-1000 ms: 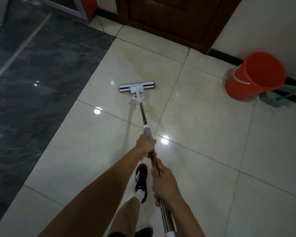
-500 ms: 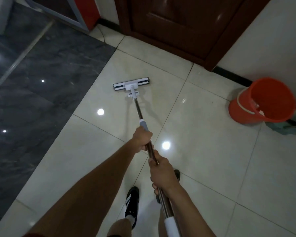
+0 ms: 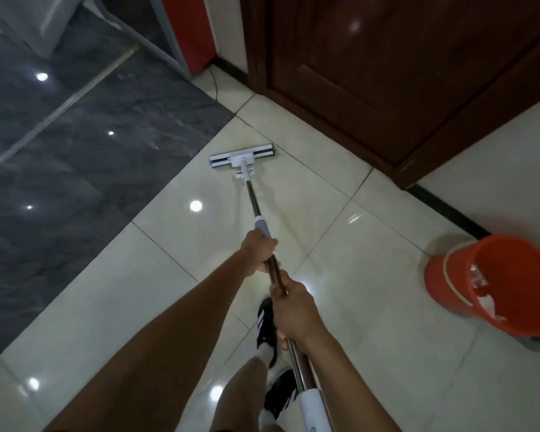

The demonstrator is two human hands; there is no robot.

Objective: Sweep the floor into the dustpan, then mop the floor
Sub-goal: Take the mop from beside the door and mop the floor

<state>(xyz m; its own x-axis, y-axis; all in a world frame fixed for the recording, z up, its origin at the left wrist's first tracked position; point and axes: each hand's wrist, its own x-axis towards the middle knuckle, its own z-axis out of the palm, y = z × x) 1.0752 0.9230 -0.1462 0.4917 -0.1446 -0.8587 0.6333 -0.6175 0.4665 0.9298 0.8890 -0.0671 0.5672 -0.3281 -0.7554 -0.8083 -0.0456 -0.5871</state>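
Now both hands are gripping one mop handle (image 3: 252,199): the left hand (image 3: 259,253) is wrapping the shaft farther down, just below a grey collar, and the right hand (image 3: 295,313) is clamping it nearer the body, the two hands close together but not touching. The handle's long axis is running from the lower right of the view up and slightly left, pointing away from the person toward a dark wooden door (image 3: 393,70). At its far end a single flat mop head (image 3: 242,157) is lying crosswise on the pale tiled floor (image 3: 371,353), near the door and beside the edge of a dark grey floor section (image 3: 85,157). Two black shoes (image 3: 267,325) are standing under the handle. One orange bucket (image 3: 449,282) is sitting well off to the right, near the wall.
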